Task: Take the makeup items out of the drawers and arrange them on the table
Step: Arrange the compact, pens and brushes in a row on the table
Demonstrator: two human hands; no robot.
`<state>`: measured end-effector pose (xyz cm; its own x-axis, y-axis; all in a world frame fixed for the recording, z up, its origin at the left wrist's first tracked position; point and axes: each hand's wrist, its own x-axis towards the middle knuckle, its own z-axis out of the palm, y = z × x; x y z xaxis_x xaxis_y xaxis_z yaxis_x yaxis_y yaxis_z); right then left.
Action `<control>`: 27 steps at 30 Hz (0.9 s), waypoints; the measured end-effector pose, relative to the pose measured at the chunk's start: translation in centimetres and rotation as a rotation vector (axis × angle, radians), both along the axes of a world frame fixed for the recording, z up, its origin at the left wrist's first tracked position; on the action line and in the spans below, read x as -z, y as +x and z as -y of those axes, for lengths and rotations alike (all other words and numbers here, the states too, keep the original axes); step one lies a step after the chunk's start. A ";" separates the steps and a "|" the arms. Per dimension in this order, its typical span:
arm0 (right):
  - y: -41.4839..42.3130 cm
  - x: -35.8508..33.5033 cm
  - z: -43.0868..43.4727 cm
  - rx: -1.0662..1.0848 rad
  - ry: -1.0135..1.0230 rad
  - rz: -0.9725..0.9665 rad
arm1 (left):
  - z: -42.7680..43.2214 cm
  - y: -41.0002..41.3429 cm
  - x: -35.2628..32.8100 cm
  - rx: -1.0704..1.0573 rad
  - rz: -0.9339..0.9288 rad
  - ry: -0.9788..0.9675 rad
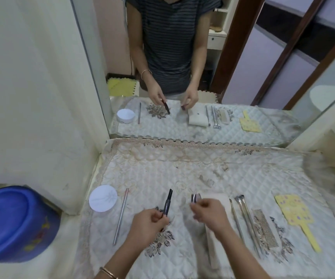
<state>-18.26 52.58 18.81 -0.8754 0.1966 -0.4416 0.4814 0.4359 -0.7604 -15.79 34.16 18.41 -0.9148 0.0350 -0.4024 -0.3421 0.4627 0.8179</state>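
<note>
Your left hand [149, 220] has its grip on a dark wand [167, 202]; your right hand [209, 213] pinches its cap [194, 198]. At frame centre, a silver stick [121, 216] and white jar [103, 198] lie left; comb [265, 227] right.

My left hand [148, 220] pinched a dark slim wand [167, 202], tip angled up and away. My right hand [207, 213] gripped its small dark cap [194, 198], apart from the wand. On the quilted cloth lay a round white compact [103, 198], a silver pencil [121, 216] beside it, metal tools [245, 218], a comb [265, 227] and a yellow hand mirror [293, 211].
</note>
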 end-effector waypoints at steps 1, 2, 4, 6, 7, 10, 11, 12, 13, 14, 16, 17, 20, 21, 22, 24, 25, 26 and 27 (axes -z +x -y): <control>1.0 1.2 0.4 -0.066 0.106 0.017 | -0.9 0.2 0.5 0.002 0.025 0.000; 1.7 2.0 0.8 -0.120 0.187 0.014 | -1.8 0.5 1.0 0.010 0.040 -0.026; 2.9 2.9 0.8 -0.165 0.308 -0.017 | -3.4 1.1 2.0 0.054 0.044 -0.105; 3.3 3.2 0.6 -0.152 0.358 -0.033 | -4.6 1.5 2.5 0.077 0.026 -0.171; 3.3 3.2 0.6 -0.144 0.368 -0.021 | -5.1 1.6 2.7 0.072 0.011 -0.183; 3.3 3.4 0.5 -0.163 0.396 0.012 | -6.1 1.8 3.0 0.078 0.038 -0.208; 3.2 3.4 0.6 -0.175 0.401 0.011 | -6.3 1.8 3.1 0.095 0.037 -0.217; 3.2 3.4 0.6 -0.180 0.399 -0.002 | -6.4 1.8 3.2 0.113 0.033 -0.225; 3.2 3.3 0.6 -0.181 0.396 -0.017 | -6.5 1.7 3.2 0.135 0.022 -0.233; 3.3 3.1 0.5 -0.177 0.392 -0.037 | -6.5 1.7 3.0 0.158 0.020 -0.244; 3.2 2.6 0.4 -0.159 0.384 -0.081 | -6.0 1.8 3.0 0.183 -0.017 -0.258; 3.1 2.3 0.4 -0.151 0.376 -0.113 | -5.6 1.7 3.0 0.171 -0.041 -0.268; 2.4 1.4 1.1 -0.176 0.347 -0.191 | -2.6 1.2 2.9 0.081 -0.117 -0.323; 2.0 1.3 1.6 -0.198 0.342 -0.206 | -1.0 1.1 2.9 0.045 -0.128 -0.365; 1.6 1.2 2.1 -0.228 0.343 -0.220 | 0.5 1.1 3.1 0.024 -0.138 -0.423; 0.9 1.0 3.5 -0.313 0.358 -0.218 | 3.5 1.1 3.8 -0.012 -0.182 -0.581; 0.6 0.9 4.3 -0.358 0.365 -0.195 | 4.7 1.1 4.3 -0.028 -0.191 -0.637; 0.4 1.0 5.0 -0.392 0.349 -0.177 | 5.6 1.1 4.6 -0.041 -0.169 -0.658; 0.2 0.9 5.7 -0.419 0.316 -0.157 | 6.2 1.0 4.8 -0.029 -0.128 -0.645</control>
<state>-18.02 46.83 17.89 -0.9579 -0.0818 -0.2754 0.1084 0.7848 -0.6102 -14.76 28.00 13.66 -0.9537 -0.2023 -0.2227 -0.2804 0.8658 0.4144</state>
